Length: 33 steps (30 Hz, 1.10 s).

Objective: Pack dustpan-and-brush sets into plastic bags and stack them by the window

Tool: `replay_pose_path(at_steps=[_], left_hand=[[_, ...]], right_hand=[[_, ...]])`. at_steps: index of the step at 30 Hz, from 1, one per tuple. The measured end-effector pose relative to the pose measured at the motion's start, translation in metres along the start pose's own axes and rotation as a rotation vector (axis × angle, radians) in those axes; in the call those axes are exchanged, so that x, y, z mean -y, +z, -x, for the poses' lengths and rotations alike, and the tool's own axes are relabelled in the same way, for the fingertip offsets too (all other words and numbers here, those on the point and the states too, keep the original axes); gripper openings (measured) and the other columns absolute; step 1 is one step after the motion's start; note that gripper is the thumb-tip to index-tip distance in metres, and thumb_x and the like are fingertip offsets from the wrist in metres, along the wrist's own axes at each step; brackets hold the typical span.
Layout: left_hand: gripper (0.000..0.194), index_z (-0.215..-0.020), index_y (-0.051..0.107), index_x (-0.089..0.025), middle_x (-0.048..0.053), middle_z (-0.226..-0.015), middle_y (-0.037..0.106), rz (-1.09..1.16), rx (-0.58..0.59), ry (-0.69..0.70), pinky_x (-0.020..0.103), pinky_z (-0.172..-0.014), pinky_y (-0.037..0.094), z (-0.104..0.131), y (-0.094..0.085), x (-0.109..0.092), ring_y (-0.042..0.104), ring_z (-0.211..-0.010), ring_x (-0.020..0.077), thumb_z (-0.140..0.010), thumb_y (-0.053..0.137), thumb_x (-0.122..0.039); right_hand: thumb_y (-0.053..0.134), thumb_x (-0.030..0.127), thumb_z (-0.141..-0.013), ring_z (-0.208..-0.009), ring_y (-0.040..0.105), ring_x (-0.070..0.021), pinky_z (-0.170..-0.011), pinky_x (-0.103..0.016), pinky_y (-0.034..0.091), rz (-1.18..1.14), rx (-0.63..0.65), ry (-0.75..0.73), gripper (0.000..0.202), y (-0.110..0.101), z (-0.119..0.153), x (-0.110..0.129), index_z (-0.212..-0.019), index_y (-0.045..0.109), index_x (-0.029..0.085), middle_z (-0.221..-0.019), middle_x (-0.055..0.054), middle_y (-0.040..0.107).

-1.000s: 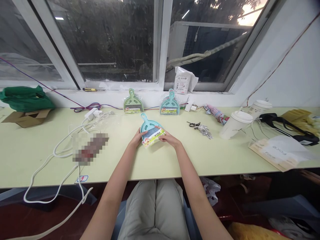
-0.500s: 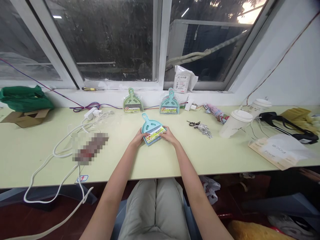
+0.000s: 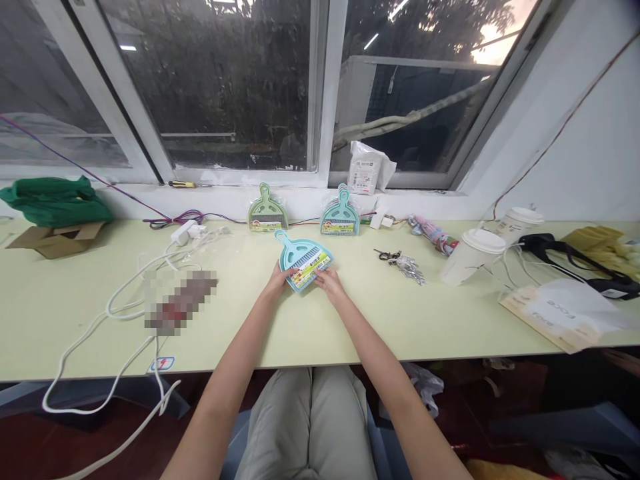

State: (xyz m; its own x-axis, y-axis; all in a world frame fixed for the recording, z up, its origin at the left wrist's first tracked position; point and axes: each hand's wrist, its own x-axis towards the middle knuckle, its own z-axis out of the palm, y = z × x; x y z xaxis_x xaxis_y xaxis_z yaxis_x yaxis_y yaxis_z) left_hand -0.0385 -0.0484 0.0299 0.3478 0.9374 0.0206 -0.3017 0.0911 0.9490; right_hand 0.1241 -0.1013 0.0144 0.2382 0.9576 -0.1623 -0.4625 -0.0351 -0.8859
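A light blue dustpan (image 3: 303, 259) with a brush set into it and a printed label across its front is between my hands, over the middle of the table. It tilts, its handle pointing up and to the left. My left hand (image 3: 278, 279) grips its left edge, thumb on the front. My right hand (image 3: 329, 283) pinches the lower right edge near the label. Behind it, against the wall, stand a green dustpan set (image 3: 267, 215) and a stack of blue dustpan sets (image 3: 341, 217).
White cables (image 3: 113, 303) and a blurred-out object (image 3: 183, 303) lie on the left. To the right are keys (image 3: 406, 265), a folded umbrella-like bundle (image 3: 433, 235), paper cups (image 3: 473, 257), a black headset (image 3: 583, 267) and a paper bag (image 3: 565, 310). A screwdriver (image 3: 183, 184) rests on the sill.
The dustpan has turned so its handle leans further left. My right hand has slid from its right side down to the lower right edge. The camera view has tipped up slightly.
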Motion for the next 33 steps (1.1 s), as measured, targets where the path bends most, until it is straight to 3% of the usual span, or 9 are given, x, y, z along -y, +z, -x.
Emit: replay_pose_path(at_steps=[4,9,13,17,21,23,26,29,33], left_hand=[[0.049,-0.112,0.058,-0.022,0.010,-0.111,0.064,-0.151,0.025,0.026,0.044,-0.097,0.047,-0.004,-0.005,-0.002,0.058,-0.113,0.0308,-0.070,0.076,-0.041],[0.053,-0.132,0.046,-0.018,0.018,-0.149,0.034,-0.765,-0.422,0.229,0.053,-0.114,0.021,-0.019,-0.038,-0.019,0.023,-0.142,0.0338,-0.083,0.057,-0.037],[0.066,-0.141,0.036,-0.009,0.021,-0.158,0.014,-1.327,-0.556,0.223,0.060,-0.114,0.007,-0.032,-0.085,-0.042,0.002,-0.147,0.0349,-0.078,0.054,-0.018],[0.064,-0.142,0.035,-0.001,0.029,-0.144,0.040,-1.440,-0.535,0.055,0.056,-0.108,0.027,-0.032,-0.123,-0.055,0.031,-0.139,0.0375,-0.080,0.045,-0.014],[0.051,-0.128,0.057,-0.013,0.019,-0.123,0.063,-1.483,-0.354,0.137,0.047,-0.102,0.038,-0.015,-0.138,-0.050,0.053,-0.120,0.0321,-0.080,0.040,-0.012],[0.046,-0.111,0.069,-0.021,0.011,-0.115,0.068,-1.483,-0.180,0.200,0.046,-0.108,0.033,-0.001,-0.142,-0.047,0.058,-0.115,0.0276,-0.077,0.041,-0.009],[0.045,-0.090,0.074,-0.029,0.003,-0.112,0.070,-1.495,-0.036,0.234,0.057,-0.116,0.008,0.024,-0.150,-0.052,0.052,-0.123,0.0265,-0.070,0.042,-0.003],[0.040,-0.078,0.073,-0.029,0.003,-0.115,0.067,-1.580,-0.120,0.288,0.068,-0.110,-0.008,0.040,-0.151,-0.066,0.033,-0.138,0.0325,-0.066,0.046,-0.001],[0.036,-0.086,0.073,-0.025,0.011,-0.114,0.064,-1.647,-0.263,0.369,0.061,-0.113,0.006,0.036,-0.119,-0.070,0.037,-0.133,0.0343,-0.073,0.047,-0.004]], right_hand=[[0.078,0.014,-0.067,-0.084,0.072,-0.0207,-0.079,-0.035,0.060,-0.020,-0.033,-0.041,0.026,-0.005,-0.002,0.004,-0.087,0.062,0.019,-0.084,-0.005,0.074],[0.077,0.015,-0.066,-0.081,0.072,-0.0199,-0.080,-0.033,0.060,-0.030,-0.042,-0.078,0.023,-0.014,-0.005,0.011,-0.084,0.063,0.018,-0.085,-0.005,0.074],[0.079,0.015,-0.062,-0.082,0.072,-0.0205,-0.079,-0.033,0.060,-0.031,-0.058,-0.086,0.027,-0.017,-0.005,0.014,-0.084,0.062,0.017,-0.085,-0.006,0.074],[0.080,0.018,-0.061,-0.082,0.072,-0.0210,-0.076,-0.034,0.060,-0.029,-0.054,-0.099,0.030,-0.018,-0.005,0.012,-0.085,0.063,0.018,-0.085,-0.005,0.074],[0.079,0.017,-0.062,-0.081,0.071,-0.0197,-0.075,-0.032,0.060,-0.041,-0.060,-0.109,0.027,-0.019,-0.006,0.010,-0.084,0.063,0.019,-0.085,-0.004,0.074],[0.078,0.017,-0.063,-0.081,0.071,-0.0188,-0.077,-0.031,0.060,-0.047,-0.061,-0.111,0.025,-0.019,-0.007,0.009,-0.083,0.064,0.019,-0.085,-0.004,0.074],[0.077,0.016,-0.064,-0.081,0.071,-0.0185,-0.078,-0.031,0.060,-0.037,-0.055,-0.098,0.024,-0.018,-0.007,0.009,-0.085,0.064,0.019,-0.085,-0.004,0.074],[0.076,0.014,-0.065,-0.080,0.072,-0.0189,-0.077,-0.031,0.060,-0.015,-0.053,-0.073,0.023,-0.017,-0.005,0.010,-0.085,0.064,0.018,-0.084,-0.004,0.074],[0.073,0.013,-0.066,-0.078,0.071,-0.0190,-0.074,-0.031,0.061,0.003,-0.042,-0.061,0.021,-0.016,-0.002,0.011,-0.085,0.065,0.017,-0.082,-0.003,0.074]])
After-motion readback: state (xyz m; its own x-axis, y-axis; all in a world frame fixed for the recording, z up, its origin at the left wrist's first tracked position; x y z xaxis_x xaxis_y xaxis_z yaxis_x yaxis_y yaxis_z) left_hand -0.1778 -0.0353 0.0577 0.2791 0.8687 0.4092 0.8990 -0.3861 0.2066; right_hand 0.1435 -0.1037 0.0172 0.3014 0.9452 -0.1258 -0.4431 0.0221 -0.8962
